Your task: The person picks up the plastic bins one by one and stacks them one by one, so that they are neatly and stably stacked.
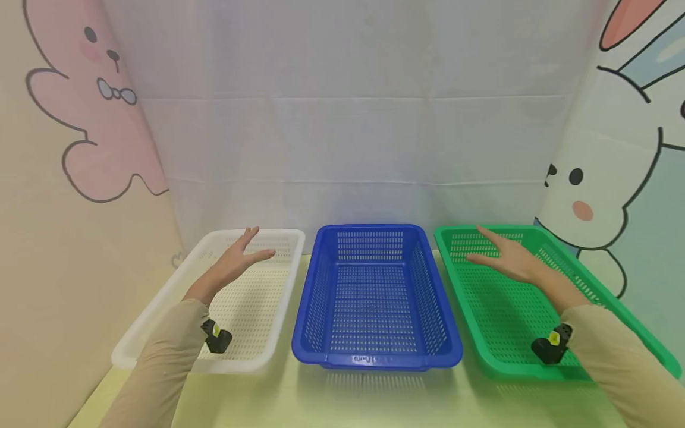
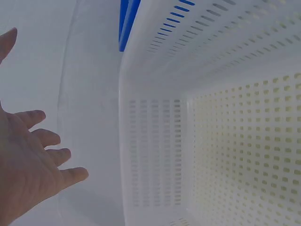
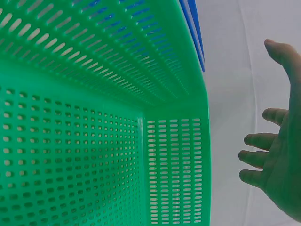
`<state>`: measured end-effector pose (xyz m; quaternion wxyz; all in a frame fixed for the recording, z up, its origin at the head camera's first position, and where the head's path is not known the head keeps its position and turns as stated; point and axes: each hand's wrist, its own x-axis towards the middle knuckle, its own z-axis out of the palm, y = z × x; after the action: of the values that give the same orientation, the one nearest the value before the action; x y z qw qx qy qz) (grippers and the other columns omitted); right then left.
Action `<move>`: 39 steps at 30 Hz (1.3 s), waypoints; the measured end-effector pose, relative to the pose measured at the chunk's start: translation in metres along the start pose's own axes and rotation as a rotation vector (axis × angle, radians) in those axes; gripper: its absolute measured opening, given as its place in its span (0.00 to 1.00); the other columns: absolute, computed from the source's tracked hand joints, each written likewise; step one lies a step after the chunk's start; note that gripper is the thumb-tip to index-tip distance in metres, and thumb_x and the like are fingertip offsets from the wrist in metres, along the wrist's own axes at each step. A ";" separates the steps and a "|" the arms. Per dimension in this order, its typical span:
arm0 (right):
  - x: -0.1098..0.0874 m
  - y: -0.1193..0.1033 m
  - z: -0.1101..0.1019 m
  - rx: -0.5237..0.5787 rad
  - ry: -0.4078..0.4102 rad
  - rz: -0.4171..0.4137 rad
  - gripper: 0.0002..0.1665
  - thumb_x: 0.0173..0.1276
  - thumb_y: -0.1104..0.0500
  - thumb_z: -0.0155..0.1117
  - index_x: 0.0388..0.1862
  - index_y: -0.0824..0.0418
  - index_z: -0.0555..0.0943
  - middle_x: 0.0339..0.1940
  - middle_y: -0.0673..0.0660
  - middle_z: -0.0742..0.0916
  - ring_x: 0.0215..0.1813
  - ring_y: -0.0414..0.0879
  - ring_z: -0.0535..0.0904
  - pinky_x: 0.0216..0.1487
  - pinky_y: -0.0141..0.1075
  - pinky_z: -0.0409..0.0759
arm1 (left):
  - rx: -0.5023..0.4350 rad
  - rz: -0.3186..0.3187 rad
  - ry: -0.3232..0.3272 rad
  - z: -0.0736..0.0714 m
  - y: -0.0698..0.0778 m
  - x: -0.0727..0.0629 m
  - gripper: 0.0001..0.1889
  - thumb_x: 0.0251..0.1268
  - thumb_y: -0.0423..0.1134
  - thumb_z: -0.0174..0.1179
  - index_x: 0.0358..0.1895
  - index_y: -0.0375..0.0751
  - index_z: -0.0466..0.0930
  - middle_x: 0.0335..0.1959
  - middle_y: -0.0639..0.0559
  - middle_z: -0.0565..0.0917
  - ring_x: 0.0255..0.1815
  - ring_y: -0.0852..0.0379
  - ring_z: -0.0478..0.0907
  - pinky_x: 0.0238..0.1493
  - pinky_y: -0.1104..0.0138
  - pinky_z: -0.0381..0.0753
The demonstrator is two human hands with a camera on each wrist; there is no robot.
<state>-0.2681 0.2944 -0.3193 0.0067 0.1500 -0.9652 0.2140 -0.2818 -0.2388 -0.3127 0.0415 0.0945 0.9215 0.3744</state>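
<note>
Above the white basket (image 1: 257,309) hovers my left hand (image 1: 231,263), thumb spread from the straight fingers, holding nothing. My right hand (image 1: 511,259) is held the same way over the green basket (image 1: 514,333), its thumb and fingers apart and nothing between them. Between the two stands a blue basket (image 1: 374,303), with neither hand at it. In the left wrist view the fingers (image 2: 47,137) lie beyond the white basket's end rim. The right wrist view has the relaxed fingers (image 3: 257,157) past the green basket's end.
All three perforated baskets stand side by side on a yellow-green table (image 1: 257,401). A white cloth wall (image 1: 342,142) rises right behind them. Side panels carry a pink cartoon animal (image 1: 107,137) at left and a white rabbit (image 1: 599,172) at right.
</note>
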 end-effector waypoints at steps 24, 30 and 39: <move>0.007 -0.037 0.012 0.331 0.017 0.013 0.43 0.66 0.49 0.54 0.70 0.71 0.49 0.66 0.75 0.60 0.66 0.68 0.55 0.58 0.61 0.61 | -0.211 -0.069 -0.051 0.027 0.020 -0.007 0.44 0.61 0.45 0.57 0.71 0.37 0.38 0.70 0.33 0.44 0.69 0.35 0.47 0.64 0.45 0.54; 0.005 -0.043 0.017 0.394 0.014 0.066 0.43 0.66 0.50 0.55 0.70 0.69 0.49 0.66 0.74 0.61 0.66 0.68 0.55 0.58 0.60 0.62 | -0.244 -0.127 -0.006 0.034 0.025 -0.010 0.43 0.60 0.43 0.58 0.71 0.35 0.40 0.69 0.32 0.48 0.67 0.35 0.51 0.63 0.46 0.56; 0.000 -0.055 0.025 0.513 0.004 0.074 0.44 0.66 0.49 0.56 0.71 0.68 0.48 0.67 0.74 0.58 0.66 0.68 0.54 0.59 0.60 0.61 | -0.295 -0.170 0.047 0.045 0.032 -0.012 0.42 0.59 0.42 0.58 0.70 0.31 0.43 0.68 0.31 0.53 0.65 0.36 0.56 0.62 0.49 0.61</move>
<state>-0.2502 0.2361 -0.3196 -0.0376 0.1109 -0.8842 0.4522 -0.2589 -0.1882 -0.3224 0.0648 0.0005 0.8618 0.5030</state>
